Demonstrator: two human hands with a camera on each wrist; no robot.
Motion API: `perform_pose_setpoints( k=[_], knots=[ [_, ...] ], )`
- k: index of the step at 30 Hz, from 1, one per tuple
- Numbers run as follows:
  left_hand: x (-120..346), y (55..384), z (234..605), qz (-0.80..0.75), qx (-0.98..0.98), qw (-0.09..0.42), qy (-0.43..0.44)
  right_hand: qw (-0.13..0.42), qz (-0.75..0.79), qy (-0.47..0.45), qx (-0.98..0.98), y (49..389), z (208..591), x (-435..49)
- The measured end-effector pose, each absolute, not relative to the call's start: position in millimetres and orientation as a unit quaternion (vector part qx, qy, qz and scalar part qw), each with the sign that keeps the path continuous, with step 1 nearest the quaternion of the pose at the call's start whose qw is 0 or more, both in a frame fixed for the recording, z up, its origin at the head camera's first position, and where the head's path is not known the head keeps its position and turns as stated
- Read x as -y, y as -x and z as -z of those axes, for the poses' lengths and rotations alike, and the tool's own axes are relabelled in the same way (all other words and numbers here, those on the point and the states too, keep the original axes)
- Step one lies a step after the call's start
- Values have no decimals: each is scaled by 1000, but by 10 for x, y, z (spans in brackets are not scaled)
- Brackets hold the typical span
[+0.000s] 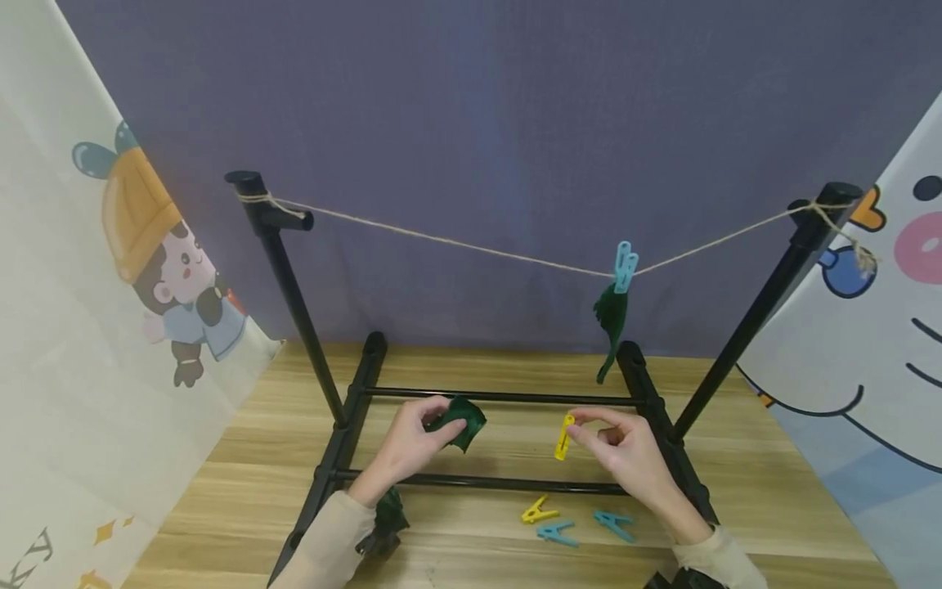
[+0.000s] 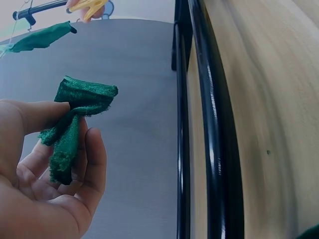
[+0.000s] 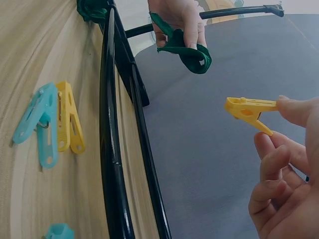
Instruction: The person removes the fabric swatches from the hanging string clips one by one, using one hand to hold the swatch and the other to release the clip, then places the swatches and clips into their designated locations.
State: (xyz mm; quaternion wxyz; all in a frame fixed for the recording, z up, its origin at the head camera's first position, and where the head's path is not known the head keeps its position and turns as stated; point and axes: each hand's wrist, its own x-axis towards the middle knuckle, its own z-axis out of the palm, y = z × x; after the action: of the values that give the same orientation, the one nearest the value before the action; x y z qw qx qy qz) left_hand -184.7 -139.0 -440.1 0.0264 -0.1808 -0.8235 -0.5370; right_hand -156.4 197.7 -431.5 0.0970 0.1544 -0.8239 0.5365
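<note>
My left hand [image 1: 407, 446] pinches a small dark green cloth [image 1: 465, 420] between thumb and fingers, low inside the black rack. In the left wrist view this cloth [image 2: 84, 94] is bunched, with loose ends above and below the thumb. Level with it on the right, my right hand [image 1: 634, 460] holds a yellow clothespin [image 1: 563, 438] by its handle ends. The right wrist view has the thumb on one handle of the clothespin [image 3: 246, 105] and a finger on the other. Above, a light blue clothespin [image 1: 625, 268] clips another green cloth [image 1: 611, 321] to a twine line [image 1: 441, 240].
The line sags between two posts of the black rack [image 1: 294, 315], whose lower bars cross the wooden table [image 1: 471, 532]. In front lie a yellow clothespin [image 1: 540, 510] and two blue clothespins [image 1: 557, 533]. More green cloth [image 1: 390, 509] lies beside my left forearm. A grey-purple backdrop [image 1: 456, 123] stands behind.
</note>
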Motion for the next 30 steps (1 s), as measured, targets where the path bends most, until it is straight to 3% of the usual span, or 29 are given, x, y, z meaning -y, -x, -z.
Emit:
perform_pose_setpoints(
  k=[22,30],
  knots=[
    [1577,1707,4586,528,836,-14,151,29,-554,-122,823,1482,4502,-1928],
    [1645,1634,4604,516,846,-17,135,40,-550,-131,824,1464,4609,-1930]
  ],
)
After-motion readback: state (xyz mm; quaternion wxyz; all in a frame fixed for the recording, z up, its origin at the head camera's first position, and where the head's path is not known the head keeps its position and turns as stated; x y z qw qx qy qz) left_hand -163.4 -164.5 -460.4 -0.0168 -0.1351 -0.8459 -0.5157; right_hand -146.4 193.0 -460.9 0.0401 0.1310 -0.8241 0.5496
